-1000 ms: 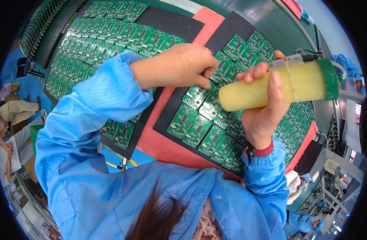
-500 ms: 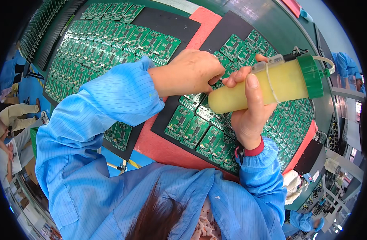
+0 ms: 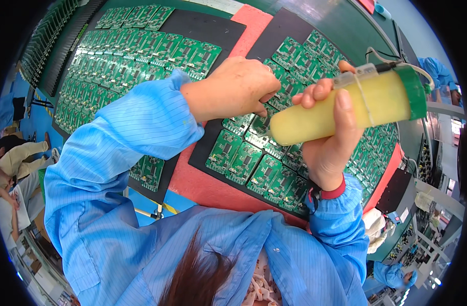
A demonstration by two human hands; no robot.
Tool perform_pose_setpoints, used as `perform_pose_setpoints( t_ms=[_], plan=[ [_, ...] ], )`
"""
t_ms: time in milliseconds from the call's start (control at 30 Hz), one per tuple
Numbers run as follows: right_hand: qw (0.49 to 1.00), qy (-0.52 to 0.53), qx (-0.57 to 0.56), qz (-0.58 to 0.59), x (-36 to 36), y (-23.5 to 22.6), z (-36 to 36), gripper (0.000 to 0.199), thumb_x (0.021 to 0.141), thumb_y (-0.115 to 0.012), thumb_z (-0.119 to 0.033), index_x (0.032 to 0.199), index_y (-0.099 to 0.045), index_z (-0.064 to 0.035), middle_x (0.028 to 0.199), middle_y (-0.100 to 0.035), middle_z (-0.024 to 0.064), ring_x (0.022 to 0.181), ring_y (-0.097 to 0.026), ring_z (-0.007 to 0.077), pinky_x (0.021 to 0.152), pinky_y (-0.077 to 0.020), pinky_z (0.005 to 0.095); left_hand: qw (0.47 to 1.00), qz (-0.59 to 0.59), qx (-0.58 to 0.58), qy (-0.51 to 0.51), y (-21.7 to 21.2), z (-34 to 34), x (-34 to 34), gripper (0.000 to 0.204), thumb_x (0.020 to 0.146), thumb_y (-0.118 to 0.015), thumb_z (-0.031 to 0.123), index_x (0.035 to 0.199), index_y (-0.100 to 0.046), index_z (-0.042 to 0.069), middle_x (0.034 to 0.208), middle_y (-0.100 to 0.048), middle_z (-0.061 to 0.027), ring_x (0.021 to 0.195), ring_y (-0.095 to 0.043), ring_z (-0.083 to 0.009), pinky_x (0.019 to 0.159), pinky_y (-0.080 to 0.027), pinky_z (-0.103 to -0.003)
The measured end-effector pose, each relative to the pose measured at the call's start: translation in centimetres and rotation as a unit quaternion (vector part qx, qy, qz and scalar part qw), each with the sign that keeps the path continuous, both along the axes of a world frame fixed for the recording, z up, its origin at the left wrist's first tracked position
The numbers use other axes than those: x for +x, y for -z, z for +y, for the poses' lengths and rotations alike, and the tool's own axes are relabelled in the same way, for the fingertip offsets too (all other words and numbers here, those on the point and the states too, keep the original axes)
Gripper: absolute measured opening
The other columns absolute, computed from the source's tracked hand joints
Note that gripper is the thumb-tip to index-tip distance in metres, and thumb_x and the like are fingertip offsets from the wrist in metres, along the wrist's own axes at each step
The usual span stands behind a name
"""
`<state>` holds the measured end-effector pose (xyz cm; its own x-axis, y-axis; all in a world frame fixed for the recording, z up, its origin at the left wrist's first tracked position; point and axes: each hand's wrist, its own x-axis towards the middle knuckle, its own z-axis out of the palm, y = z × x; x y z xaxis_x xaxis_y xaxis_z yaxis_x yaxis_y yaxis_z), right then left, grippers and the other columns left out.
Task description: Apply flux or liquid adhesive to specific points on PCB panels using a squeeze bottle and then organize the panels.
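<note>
My right hand (image 3: 331, 130) is wrapped round a dispensing cartridge (image 3: 340, 112), a fat translucent tube filled with yellow material and capped in green. It lies tilted, with its narrow tip (image 3: 267, 133) pointing left, close over the green circuit boards (image 3: 234, 154). A clear clip-like piece (image 3: 354, 76) is strapped along its upper side. Left of the tip, my left hand (image 3: 243, 87) is bent over the boards with curled fingers. Its thumb and fingertips are close together near a board; whatever they hold, if anything, is hidden.
Boards lie in rows on two black mats (image 3: 203, 153) over a red surface (image 3: 213, 191). More boards (image 3: 141, 53) fill the left mat. A tall black rack (image 3: 52, 48) stands at the far left. A pale hose (image 3: 422, 69) runs from the cap. Other people are at the sides.
The cartridge and my right hand have shifted right, uncovering the narrow tip and part of a board. My left hand stays bent over the same area. The whole view has moved slightly.
</note>
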<state>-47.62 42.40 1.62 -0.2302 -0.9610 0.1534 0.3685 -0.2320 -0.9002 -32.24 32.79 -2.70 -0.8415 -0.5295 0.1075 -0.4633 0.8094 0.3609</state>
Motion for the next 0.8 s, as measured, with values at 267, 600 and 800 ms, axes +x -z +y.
perform_pose_setpoints(
  t_ms=[267, 600, 800],
  plan=[
    [0.998, 0.056, -0.018, 0.001, -2.3, 0.7, 1.2, 0.054, 0.090, -0.063, -0.014, 0.136, -0.040, 0.0016, 0.086, -0.061, 0.0111, 0.071, -0.061, 0.0197, 0.070, -0.0523, 0.0323, 0.999, -0.002, 0.021, 0.031, -0.5, 0.8, -2.3, 0.022, 0.065, -0.080, 0.021, 0.075, -0.061, 0.015, 0.079, -0.063, -0.0007, 0.084, -0.062, -0.0232, 0.074, -0.046, -0.037],
    [0.998, 0.056, -0.008, 0.001, -1.7, 1.8, 1.3, 0.053, 0.088, -0.065, -0.005, 0.135, -0.041, 0.0033, 0.086, -0.063, 0.0126, 0.069, -0.063, 0.0203, 0.066, -0.0528, 0.0304, 1.000, 0.006, -0.003, 0.025, 0.8, 1.4, -3.3, 0.019, 0.066, -0.078, 0.020, 0.076, -0.062, 0.016, 0.081, -0.064, -0.0004, 0.087, -0.061, -0.0210, 0.079, -0.041, -0.035],
    [0.999, 0.053, -0.002, 0.007, -1.4, 1.7, 1.5, 0.054, 0.087, -0.066, -0.003, 0.134, -0.041, 0.0037, 0.087, -0.063, 0.0125, 0.069, -0.063, 0.0201, 0.065, -0.0530, 0.0297, 1.000, -0.002, -0.007, 0.021, 0.5, 1.6, -3.3, 0.016, 0.068, -0.076, 0.018, 0.075, -0.062, 0.016, 0.082, -0.064, -0.0005, 0.086, -0.061, -0.0209, 0.078, -0.040, -0.035]
  ],
)
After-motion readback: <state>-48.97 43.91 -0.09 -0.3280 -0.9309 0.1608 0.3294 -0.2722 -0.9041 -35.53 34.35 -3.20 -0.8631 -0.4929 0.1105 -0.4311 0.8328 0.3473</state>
